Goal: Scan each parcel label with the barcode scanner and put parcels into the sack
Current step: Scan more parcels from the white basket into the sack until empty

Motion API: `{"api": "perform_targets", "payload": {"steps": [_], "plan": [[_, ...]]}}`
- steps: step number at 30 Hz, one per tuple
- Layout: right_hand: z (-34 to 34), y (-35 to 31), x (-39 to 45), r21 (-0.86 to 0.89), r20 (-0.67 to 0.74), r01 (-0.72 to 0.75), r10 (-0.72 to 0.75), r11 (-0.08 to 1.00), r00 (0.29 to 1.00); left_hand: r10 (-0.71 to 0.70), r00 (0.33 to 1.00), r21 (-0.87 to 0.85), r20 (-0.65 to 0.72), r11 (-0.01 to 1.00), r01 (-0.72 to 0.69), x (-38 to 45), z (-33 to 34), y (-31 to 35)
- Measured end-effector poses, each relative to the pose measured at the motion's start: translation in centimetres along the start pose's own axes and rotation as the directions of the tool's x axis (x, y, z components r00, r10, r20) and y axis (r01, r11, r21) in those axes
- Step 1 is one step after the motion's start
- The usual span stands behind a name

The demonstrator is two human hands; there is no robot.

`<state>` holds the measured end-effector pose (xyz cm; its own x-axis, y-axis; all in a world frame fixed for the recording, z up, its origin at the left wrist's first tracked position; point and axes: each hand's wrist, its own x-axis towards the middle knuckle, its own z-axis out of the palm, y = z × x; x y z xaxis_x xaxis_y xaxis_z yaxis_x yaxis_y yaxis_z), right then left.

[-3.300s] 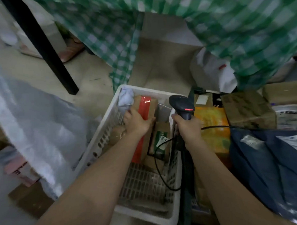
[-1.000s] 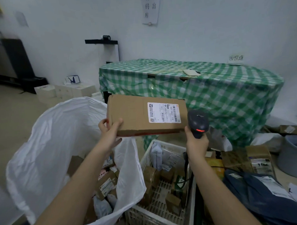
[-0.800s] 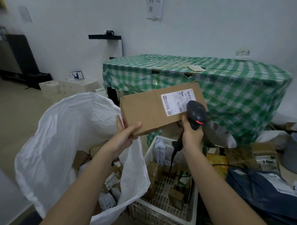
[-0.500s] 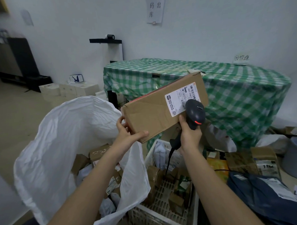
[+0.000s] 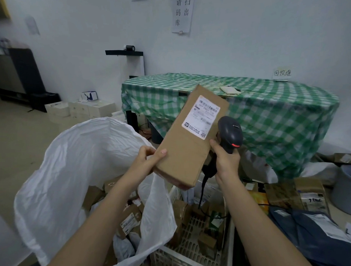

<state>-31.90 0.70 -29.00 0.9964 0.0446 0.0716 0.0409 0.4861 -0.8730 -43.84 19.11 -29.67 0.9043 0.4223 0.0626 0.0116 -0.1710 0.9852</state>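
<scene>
Head camera is showing the left hand (image 5: pixel 144 163) pinching the lower left corner of a flat cardboard parcel (image 5: pixel 190 140), raised above the white sack (image 5: pixel 76 156), while the right hand (image 5: pixel 226 161) is wrapping its grip round the barcode scanner (image 5: pixel 230 134). The parcel is looking stiff and probably light; an edge pinch suits it. Its long axis is tilting from lower left to upper right, label (image 5: pixel 202 117) facing the camera.

Green-checked cloth (image 5: pixel 269 113) draped over surface by rear wall, small flat item (image 5: pixel 230 90) on top. Paper notice (image 5: pixel 182 13) taped to wall. White boxes (image 5: pixel 80 110) stacked on floor, grey bucket (image 5: pixel 349 190) at right.
</scene>
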Motion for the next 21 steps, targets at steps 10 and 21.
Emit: {"api": "perform_targets", "payload": {"steps": [10, 21], "plan": [[-0.9, -0.3, -0.2, -0.196, 0.184, 0.125, -0.088, 0.973, 0.979, -0.13, 0.976, -0.209, 0.177, 0.964, 0.166, 0.4, 0.7, 0.5], [-0.7, -2.4, -1.9, -0.36, 0.367, 0.252, -0.111, 0.898, 0.923, -0.148, 0.98, -0.188, 0.134, 0.967, 0.172, 0.8, -0.3, 1.1]]}}
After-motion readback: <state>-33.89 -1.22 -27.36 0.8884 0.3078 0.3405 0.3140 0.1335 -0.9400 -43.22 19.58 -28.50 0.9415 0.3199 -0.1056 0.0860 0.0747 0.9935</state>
